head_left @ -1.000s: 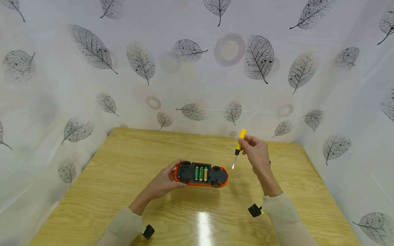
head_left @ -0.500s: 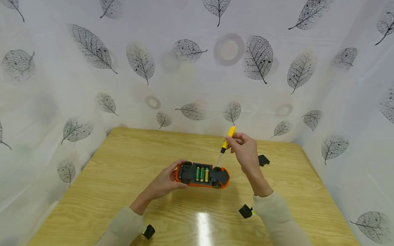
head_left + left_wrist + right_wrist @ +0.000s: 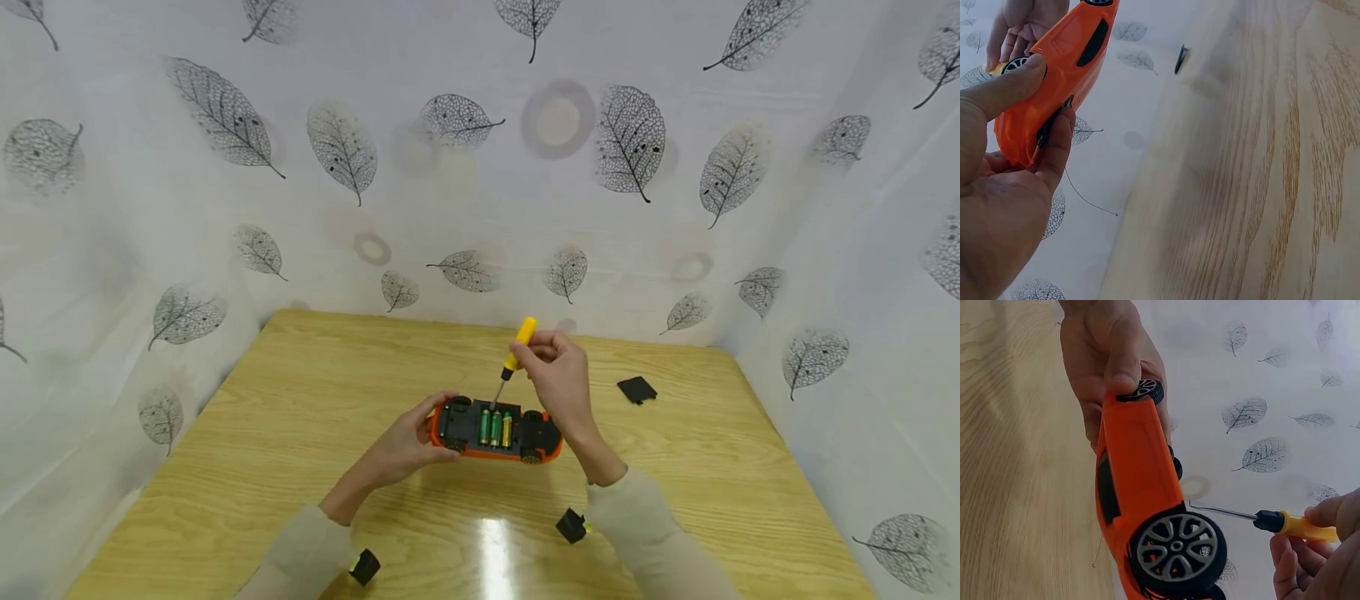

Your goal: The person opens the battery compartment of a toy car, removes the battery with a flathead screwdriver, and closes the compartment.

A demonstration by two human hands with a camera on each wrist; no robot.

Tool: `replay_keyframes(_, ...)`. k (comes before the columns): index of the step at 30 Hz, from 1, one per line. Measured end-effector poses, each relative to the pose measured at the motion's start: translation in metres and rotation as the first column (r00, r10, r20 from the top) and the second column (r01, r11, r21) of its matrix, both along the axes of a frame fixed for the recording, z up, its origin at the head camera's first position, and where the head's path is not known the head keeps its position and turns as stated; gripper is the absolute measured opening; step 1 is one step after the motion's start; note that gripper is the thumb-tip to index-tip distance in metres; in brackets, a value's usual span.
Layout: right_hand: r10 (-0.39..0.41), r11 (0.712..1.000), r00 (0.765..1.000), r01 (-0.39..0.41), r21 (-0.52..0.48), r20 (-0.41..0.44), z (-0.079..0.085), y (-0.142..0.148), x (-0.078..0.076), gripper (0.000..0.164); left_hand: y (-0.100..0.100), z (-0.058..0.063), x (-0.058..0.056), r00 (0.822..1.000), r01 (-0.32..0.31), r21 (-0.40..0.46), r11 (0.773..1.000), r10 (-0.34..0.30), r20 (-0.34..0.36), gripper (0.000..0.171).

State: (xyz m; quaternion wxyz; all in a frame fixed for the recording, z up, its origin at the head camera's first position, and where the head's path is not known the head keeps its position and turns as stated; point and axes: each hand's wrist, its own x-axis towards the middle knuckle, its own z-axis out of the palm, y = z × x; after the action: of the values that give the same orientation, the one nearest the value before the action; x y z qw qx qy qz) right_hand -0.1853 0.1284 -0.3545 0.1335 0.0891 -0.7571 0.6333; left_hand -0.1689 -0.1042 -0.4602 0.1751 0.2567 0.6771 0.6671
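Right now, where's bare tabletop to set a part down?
Free: pale wooden tabletop left of the left grip, out to the table's left edge; also right of the small flat black plate, out to the right edge. Crowded: the centre, where the left grip, orange toy car, yellow-handled metal screwdriver and right grip bunch together.

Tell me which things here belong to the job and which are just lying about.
Part of the job:
Car, in the left hand
Screwdriver, in the right hand
Batteries, three, in the car's open bay
Black cover, on the table, probably the bay's

Just about:
Table
Leaf-print sheet
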Motion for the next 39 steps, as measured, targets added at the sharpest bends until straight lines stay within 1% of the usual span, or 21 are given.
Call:
replay_keyframes(2,0.002,1.000,0.999,-0.002,0.002,-0.033,-0.006,-0.001,-0.003,0.023,0.000,0.000,0.000,1.000,0.002,-0.002,1.000,-0.002,-0.004,0.077)
replay_keyframes(4,0.002,1.000,0.999,-0.002,0.003,-0.049,-0.014,-0.002,-0.007,0.024,0.001,0.000,-0.001,1.000,0.003,-0.003,1.000,-0.003,-0.007,0.078)
replay_keyframes(6,0.002,1.000,0.998,-0.002,0.001,-0.055,-0.022,-0.002,-0.011,0.025,0.001,0.000,-0.001,1.000,0.002,-0.003,1.000,-0.002,-0.006,0.078)
replay_keyframes(8,-0.007,1.000,0.999,0.007,0.000,-0.040,-0.028,-0.002,-0.015,0.026,0.001,0.000,0.000,1.000,-0.001,-0.004,1.000,0.001,-0.005,0.077)
replay_keyframes(9,-0.006,1.000,0.999,0.006,0.002,-0.037,-0.029,-0.002,-0.015,0.026,0.001,0.000,0.000,1.000,-0.002,-0.006,1.000,0.002,-0.007,0.077)
replay_keyframes(10,-0.003,1.000,0.999,0.003,0.002,-0.036,-0.029,-0.003,-0.015,0.025,0.002,0.000,0.000,1.000,-0.003,-0.008,1.000,0.003,-0.007,0.077)
replay_keyframes(13,0.014,1.000,0.999,-0.014,0.018,-0.038,-0.021,-0.006,-0.008,0.023,0.002,-0.001,0.000,1.000,-0.006,-0.020,1.000,0.006,-0.011,0.077)
replay_keyframes(17,0.049,0.996,0.998,-0.046,0.071,-0.045,-0.006,-0.009,0.003,0.021,0.002,-0.002,-0.001,1.000,-0.007,-0.030,1.000,0.007,-0.013,0.078)
replay_keyframes(19,0.069,0.993,0.996,-0.064,0.098,-0.048,-0.004,-0.010,0.006,0.021,0.001,-0.002,0.000,1.000,-0.006,-0.031,1.000,0.006,-0.018,0.079)
replay_keyframes(21,0.092,0.991,0.994,-0.086,0.106,-0.053,-0.004,-0.010,0.007,0.020,0.001,-0.003,0.000,1.000,-0.004,-0.029,1.000,0.004,-0.023,0.079)
replay_keyframes(22,0.101,0.990,0.993,-0.094,0.103,-0.059,-0.008,-0.009,0.005,0.021,0.002,-0.003,0.000,1.000,-0.004,-0.027,1.000,0.003,-0.028,0.078)
replay_keyframes(26,0.131,0.988,0.989,-0.125,0.094,-0.070,-0.011,-0.009,0.003,0.020,0.003,-0.004,0.002,1.000,0.001,-0.010,1.000,-0.002,-0.028,0.079)
replay_keyframes(28,0.131,0.987,0.989,-0.124,0.102,-0.069,-0.010,-0.009,0.003,0.021,0.004,-0.006,0.002,0.999,0.006,0.000,1.000,-0.006,-0.035,0.080)
replay_keyframes(29,0.130,0.987,0.989,-0.123,0.108,-0.066,-0.006,-0.009,0.005,0.020,0.004,-0.006,0.002,0.999,0.007,0.004,1.000,-0.007,-0.038,0.081)
replay_keyframes(32,0.121,0.987,0.991,-0.115,0.114,-0.052,-0.003,-0.009,0.006,0.021,0.005,-0.008,0.002,0.999,0.008,0.009,1.000,-0.007,-0.051,0.081)
replay_keyframes(39,0.126,0.986,0.991,-0.122,0.111,-0.035,-0.002,-0.007,0.005,0.021,0.007,-0.006,0.002,0.999,0.003,0.008,1.000,-0.003,-0.052,0.079)
